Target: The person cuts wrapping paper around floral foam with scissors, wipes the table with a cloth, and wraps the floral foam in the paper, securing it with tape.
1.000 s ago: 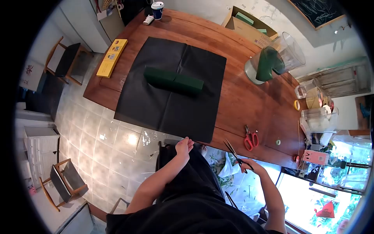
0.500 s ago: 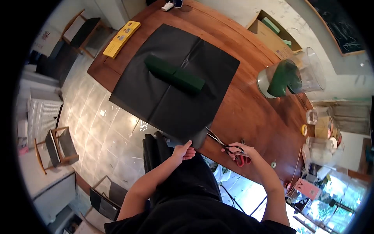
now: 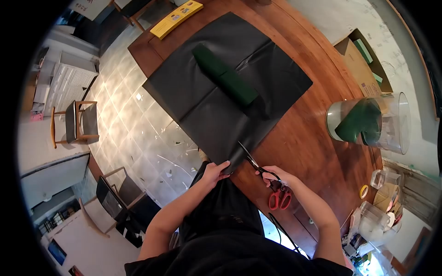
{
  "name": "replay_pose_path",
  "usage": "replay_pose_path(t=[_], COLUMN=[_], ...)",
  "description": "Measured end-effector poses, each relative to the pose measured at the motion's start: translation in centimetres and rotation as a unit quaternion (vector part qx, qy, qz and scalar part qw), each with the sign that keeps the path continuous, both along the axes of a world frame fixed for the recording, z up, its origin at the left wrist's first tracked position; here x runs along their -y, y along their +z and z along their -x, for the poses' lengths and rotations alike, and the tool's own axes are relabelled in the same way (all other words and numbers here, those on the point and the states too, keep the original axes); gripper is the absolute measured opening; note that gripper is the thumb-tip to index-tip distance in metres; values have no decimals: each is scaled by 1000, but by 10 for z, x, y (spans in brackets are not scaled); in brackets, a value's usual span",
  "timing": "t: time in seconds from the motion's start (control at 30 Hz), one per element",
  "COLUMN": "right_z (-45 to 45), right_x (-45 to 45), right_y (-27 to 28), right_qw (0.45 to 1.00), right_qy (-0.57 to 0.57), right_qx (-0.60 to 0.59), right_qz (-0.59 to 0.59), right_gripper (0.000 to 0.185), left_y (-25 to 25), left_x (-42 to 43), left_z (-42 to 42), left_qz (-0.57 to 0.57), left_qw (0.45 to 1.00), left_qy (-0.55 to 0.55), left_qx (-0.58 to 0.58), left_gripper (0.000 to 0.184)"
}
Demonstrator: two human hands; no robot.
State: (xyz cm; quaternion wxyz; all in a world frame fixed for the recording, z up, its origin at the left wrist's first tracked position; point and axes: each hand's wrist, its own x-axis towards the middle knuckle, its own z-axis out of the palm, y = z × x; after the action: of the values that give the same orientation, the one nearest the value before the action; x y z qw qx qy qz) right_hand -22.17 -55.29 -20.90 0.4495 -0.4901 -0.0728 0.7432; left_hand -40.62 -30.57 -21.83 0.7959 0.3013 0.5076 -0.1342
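A large black sheet [image 3: 184, 92] with fold creases lies across the table, its near corner reaching the table edge by my body. My left hand [image 3: 215, 173] pinches that corner, thumb on top. In my right hand [image 3: 280, 176] is a pair of scissors [image 3: 253, 162] with dark handles, the blades pointing up-left over the sheet's near right edge. I cannot tell how far the blades are parted. Just below that hand, red-handled scissors [image 3: 279, 200] rest on the table. Dark green blocks [image 3: 225, 78], apparently two end to end, sit on the sheet.
The brown wooden table [image 3: 299, 138] also bears a yellow booklet [image 3: 177, 18] at the far left. To the right are a clear cylinder vase [image 3: 368, 122] with green material inside, a cardboard box [image 3: 357, 64] and yellow tape [image 3: 363, 191]. Chairs [image 3: 82, 122] stand on the left.
The view has turned, shifting the table's contents. My left hand's thumb has come down onto the sheet's corner. The scissors in my right hand now reach farther over the sheet's edge.
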Motion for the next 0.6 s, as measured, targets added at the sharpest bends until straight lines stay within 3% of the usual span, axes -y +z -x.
replay_pose_path(t=[0.27, 0.6], right_z=[-5, -8], right_x=[2, -14], right_y=[-16, -14], right_qw=[1000, 998], right_qy=[-1, 9], right_qx=[28, 64], right_qz=[3, 2], right_gripper=[33, 34], left_y=[0, 4], left_x=[5, 11], left_z=[-17, -14], left_qz=[-10, 9], left_qw=[999, 999], left_qy=[-22, -9], left_qx=[-26, -30], left_gripper=[25, 25])
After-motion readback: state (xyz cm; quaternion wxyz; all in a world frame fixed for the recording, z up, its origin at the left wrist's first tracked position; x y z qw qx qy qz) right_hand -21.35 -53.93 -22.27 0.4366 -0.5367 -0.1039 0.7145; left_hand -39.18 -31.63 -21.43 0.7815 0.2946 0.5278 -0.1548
